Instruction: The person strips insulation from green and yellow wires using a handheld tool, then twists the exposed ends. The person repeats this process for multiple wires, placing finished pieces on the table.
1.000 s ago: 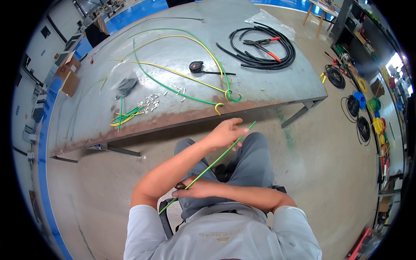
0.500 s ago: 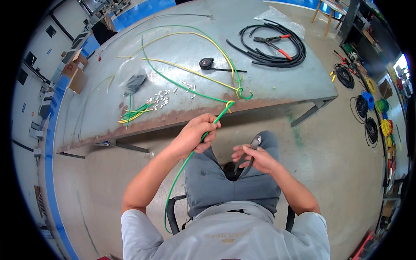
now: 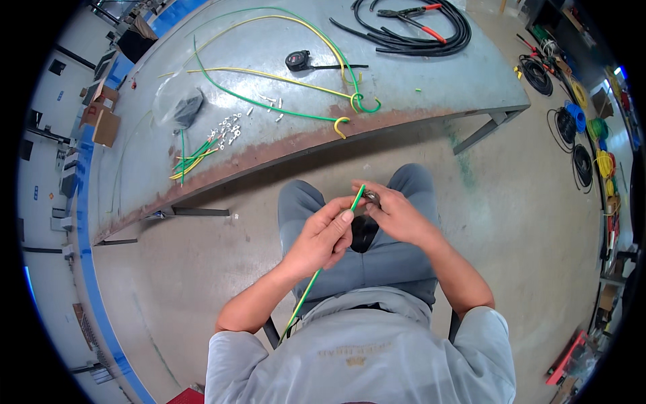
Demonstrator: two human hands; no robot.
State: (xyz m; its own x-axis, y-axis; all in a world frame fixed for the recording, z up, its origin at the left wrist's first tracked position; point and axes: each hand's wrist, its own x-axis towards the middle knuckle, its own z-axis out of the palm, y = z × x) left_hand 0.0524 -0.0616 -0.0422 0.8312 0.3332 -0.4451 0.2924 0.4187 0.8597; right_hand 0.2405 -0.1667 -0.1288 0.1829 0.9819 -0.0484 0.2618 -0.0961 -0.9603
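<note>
My left hand point(image 3: 321, 239) is closed round a green-and-yellow wire point(image 3: 306, 296). The wire's tip sticks up past my thumb, and its tail runs down past my lap. Beside that tip, my right hand point(image 3: 404, 217) grips a pair of pliers point(image 3: 371, 196). Their metal head sits against or very near the wire; the contact cannot be made out, and my fingers hide most of the handles. Both hands are above my lap, in front of the table's near edge.
The metal table point(image 3: 404, 81) bears long green and yellow wires with curled ends, a black tape measure point(image 3: 296, 60), loose metal lugs point(image 3: 232, 128) and short wire pieces point(image 3: 195, 160). Farther right lie a black cable coil point(image 3: 457, 34) and red-handled pliers point(image 3: 431, 32). Coiled cables line the right wall.
My left hand has drawn the wire down and toward me, away from the table edge. My right hand has raised the pliers to the wire's tip. The view has shifted slightly.
</note>
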